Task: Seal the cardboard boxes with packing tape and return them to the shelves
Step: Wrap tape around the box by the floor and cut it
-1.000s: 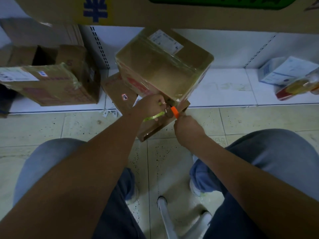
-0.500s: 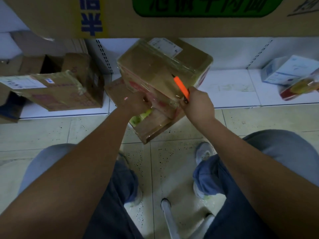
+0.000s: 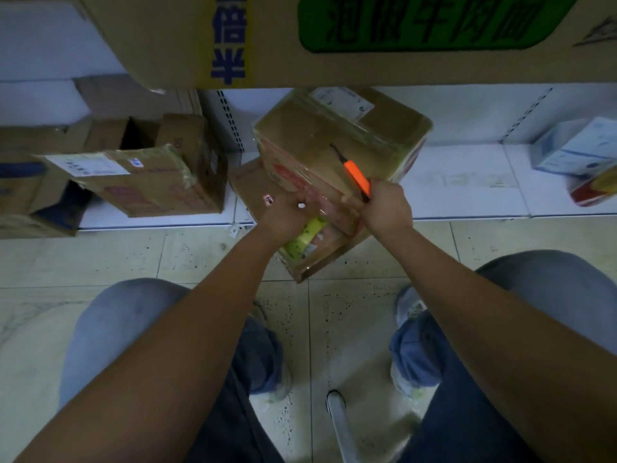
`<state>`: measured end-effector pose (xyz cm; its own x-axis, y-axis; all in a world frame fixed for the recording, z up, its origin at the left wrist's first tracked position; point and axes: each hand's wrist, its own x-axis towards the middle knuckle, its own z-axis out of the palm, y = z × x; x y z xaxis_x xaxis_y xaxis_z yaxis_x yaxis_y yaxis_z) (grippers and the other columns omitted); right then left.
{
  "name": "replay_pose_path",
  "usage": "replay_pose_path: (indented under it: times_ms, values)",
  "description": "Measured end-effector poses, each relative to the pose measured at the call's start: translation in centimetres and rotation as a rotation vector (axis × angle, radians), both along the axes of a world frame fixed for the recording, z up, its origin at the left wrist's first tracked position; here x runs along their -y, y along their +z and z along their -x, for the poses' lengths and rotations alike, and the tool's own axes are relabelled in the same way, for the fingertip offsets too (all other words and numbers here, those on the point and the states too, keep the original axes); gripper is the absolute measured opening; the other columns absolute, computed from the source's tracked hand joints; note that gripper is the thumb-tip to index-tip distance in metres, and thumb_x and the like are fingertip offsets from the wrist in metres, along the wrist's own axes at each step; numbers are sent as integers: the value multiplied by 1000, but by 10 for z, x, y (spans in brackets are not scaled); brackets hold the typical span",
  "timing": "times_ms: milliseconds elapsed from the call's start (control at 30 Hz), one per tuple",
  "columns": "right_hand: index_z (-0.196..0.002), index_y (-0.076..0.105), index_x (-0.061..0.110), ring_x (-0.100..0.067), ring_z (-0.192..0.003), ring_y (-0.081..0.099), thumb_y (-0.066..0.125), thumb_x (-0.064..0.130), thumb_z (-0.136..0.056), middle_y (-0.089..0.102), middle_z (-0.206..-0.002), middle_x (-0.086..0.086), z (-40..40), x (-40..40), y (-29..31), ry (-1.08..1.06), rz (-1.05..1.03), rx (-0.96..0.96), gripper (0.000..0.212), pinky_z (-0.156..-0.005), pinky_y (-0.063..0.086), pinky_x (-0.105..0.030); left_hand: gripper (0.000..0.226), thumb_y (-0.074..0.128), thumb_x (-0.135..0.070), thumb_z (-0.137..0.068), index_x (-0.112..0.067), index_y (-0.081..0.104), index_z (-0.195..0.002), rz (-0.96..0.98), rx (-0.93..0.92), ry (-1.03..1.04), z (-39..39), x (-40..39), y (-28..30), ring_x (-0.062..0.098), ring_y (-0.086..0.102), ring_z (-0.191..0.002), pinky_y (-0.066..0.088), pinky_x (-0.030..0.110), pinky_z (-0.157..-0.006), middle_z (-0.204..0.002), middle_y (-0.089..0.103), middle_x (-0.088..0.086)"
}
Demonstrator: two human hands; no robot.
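Observation:
A brown cardboard box [image 3: 320,142] wrapped in clear tape, with a white label on top, stands tilted on a flattened piece of cardboard at the low shelf's front edge. My left hand [image 3: 287,212] presses against the box's near face, and a yellow-green roll of packing tape [image 3: 302,240] shows just below it. My right hand [image 3: 384,208] grips an orange box cutter [image 3: 355,177] whose dark blade points up over the box's near side.
A second taped box [image 3: 140,182] and an open one [image 3: 160,135] sit on the white shelf [image 3: 467,182] at left. White and blue cartons [image 3: 577,148] lie at right. A large printed carton [image 3: 334,38] overhangs above. My knees and a metal stool leg [image 3: 340,426] are on the tiled floor.
My right hand lifted the cutter from the box's lower corner up against its near side. My left hand slid up onto the box face. The view tipped slightly downward.

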<state>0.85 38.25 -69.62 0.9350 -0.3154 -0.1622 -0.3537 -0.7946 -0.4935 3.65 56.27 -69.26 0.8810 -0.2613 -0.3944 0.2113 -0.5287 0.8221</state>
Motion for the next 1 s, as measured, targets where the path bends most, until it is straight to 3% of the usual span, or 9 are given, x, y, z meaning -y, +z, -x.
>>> replay_pose_path:
  times_ms: [100, 233, 333, 433, 567, 667, 733, 833, 1000]
  values:
    - [-70, 49, 17, -23, -66, 55, 62, 44, -95, 50, -63, 0, 16, -2, 26, 66, -152, 62, 38, -57, 34, -32, 16, 66, -33, -93, -33, 70, -77, 67, 7, 66, 23, 1, 23, 20, 70, -95, 54, 40, -95, -92, 74, -3]
    - [-70, 49, 17, -17, -55, 48, 56, 48, -97, 50, -61, -2, 57, -7, 68, 169, -326, 9, 42, -56, 37, -28, 7, 66, -33, -92, -32, 70, -87, 197, 39, 126, 63, -10, 59, 24, 73, -86, 60, 44, -83, -93, 75, 4]
    - [-76, 53, 19, -17, -59, 54, 51, 53, -97, 58, -67, -2, 86, -17, 88, 296, -228, 47, 41, -60, 44, -33, 11, 61, -28, -97, -23, 68, -90, 237, 171, 279, 85, -35, 85, 9, 71, -72, 57, 25, -62, -81, 72, -4]
    - [-76, 48, 29, -13, -62, 55, 51, 51, -97, 55, -68, 2, 108, -47, 116, 397, -134, 186, 31, -58, 41, -35, 14, 58, -23, -100, -20, 67, -90, 206, 319, 462, 96, -72, 114, 0, 65, -65, 49, 17, -59, -79, 69, -7]
    - [-107, 58, 19, -19, -70, 57, 48, 50, -97, 59, -78, 0, 122, -98, 155, 451, -115, 373, 34, -61, 41, -36, 15, 59, -19, -99, -13, 68, -89, 277, 423, 690, 87, -128, 166, 3, 63, -51, 48, 18, -47, -74, 69, 6]
    - [-111, 51, 25, -2, -63, 48, 45, 41, -101, 50, -77, 10, 110, -147, 173, 533, -178, 473, 19, -55, 36, -19, 16, 62, -20, -98, -16, 70, -85, 310, 505, 772, 69, -173, 197, 15, 68, -60, 61, 36, -60, -74, 71, 8]
    - [-124, 48, 22, 4, -71, 46, 41, 33, -104, 49, -93, 5, 94, -182, 184, 572, -249, 501, 24, -61, 37, -12, 17, 62, -22, -97, -18, 71, -83, 337, 528, 804, 58, -198, 215, 20, 67, -57, 60, 42, -65, -72, 72, 11]
    - [-145, 38, 16, 7, -84, 43, 38, 25, -106, 41, -114, 0, 69, -224, 203, 579, -298, 565, 40, -70, 36, -3, 13, 63, -23, -97, -12, 69, -92, 384, 546, 836, 42, -223, 238, 16, 64, -49, 57, 31, -52, -67, 70, 11]
    - [-152, 32, 17, -11, -102, 48, 36, 32, -106, 43, -126, -1, 25, -261, 234, 544, -223, 693, 48, -74, 32, -20, 18, 59, -22, -100, -5, 66, -101, 444, 590, 788, 23, -238, 266, 12, 62, -45, 51, 23, -44, -72, 66, 13]
